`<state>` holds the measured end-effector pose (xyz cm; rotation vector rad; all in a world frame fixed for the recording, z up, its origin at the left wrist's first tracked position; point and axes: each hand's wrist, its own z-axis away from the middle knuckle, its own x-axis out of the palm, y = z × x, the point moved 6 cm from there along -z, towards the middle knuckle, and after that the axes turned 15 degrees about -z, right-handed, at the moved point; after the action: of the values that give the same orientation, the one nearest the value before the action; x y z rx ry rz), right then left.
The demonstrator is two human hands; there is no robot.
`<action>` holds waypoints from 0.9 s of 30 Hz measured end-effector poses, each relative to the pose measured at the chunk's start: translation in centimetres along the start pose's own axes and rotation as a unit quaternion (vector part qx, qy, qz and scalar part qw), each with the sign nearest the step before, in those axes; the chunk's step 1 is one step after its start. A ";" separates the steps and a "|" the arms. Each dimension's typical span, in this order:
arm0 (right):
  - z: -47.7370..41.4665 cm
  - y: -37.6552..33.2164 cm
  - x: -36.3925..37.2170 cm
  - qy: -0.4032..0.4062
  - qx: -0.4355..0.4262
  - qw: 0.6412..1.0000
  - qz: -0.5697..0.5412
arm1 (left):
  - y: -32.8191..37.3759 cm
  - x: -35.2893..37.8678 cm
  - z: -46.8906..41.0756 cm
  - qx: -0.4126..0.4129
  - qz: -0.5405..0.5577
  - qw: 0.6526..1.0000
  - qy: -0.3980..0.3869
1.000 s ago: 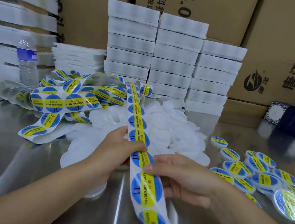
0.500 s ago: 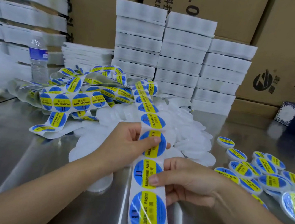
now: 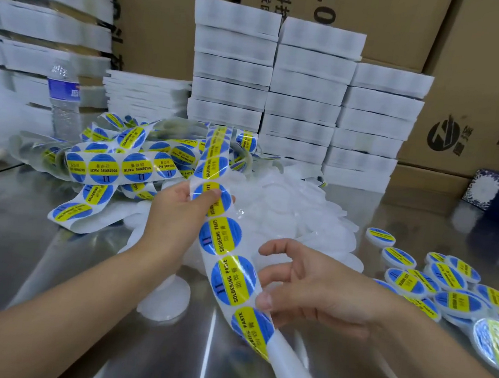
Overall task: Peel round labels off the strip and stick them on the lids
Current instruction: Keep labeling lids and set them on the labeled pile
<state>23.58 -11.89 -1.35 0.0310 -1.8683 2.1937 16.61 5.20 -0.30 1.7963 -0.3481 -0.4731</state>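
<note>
**Label strip stretched between two hands over a steel tabletop**

The strip (image 3: 228, 249) is a glossy, translucent backing ribbon carrying round blue labels crossed by a yellow band that reads "SOLDERING PASTE". It runs from a tangled heap (image 3: 125, 164) at the back left, down between the hands, to a bare white tail at the near edge.

The left hand (image 3: 175, 220) pinches the strip high up, fingers curled close around one label. The right hand (image 3: 317, 288) grips it lower down: its thumb presses the strip's right edge between two labels, while the upper fingers (image 3: 275, 248) are lifted clear, loosely bent and apart.

Behind the strip lies a pile of plain, frosted white lids (image 3: 296, 207), flat discs. One more lid (image 3: 165, 301) sits under the left wrist. To the right, labelled lids (image 3: 437, 284) overlap on the brushed, reflective tabletop (image 3: 14, 254).

Further back stand stacks of flat white boxes (image 3: 303, 101), a clear water bottle (image 3: 64, 103) and brown cardboard cartons (image 3: 489, 92).
</note>
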 end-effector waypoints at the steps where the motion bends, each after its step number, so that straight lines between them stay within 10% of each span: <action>1: 0.1 0.0 0.0 0.000 -0.004 0.999 0.038 | -0.1 -0.1 -0.1 -0.007 0.002 1.000 0.005; 13: 2.6 0.0 1.2 -0.152 0.083 0.951 0.257 | -1.0 -1.8 -0.7 -0.058 0.072 0.992 0.087; 21: 0.6 -2.1 0.2 0.023 -0.134 0.983 0.124 | -1.0 -2.3 -1.1 -0.049 0.064 0.991 0.110; 27: 0.9 -2.4 -0.1 0.076 -0.144 0.976 0.141 | -1.6 -2.2 -1.5 -0.057 0.056 0.990 0.113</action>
<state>24.02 -12.42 1.13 -0.4695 -2.1915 1.9960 15.46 7.94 -1.16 1.6891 -0.2573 -0.2042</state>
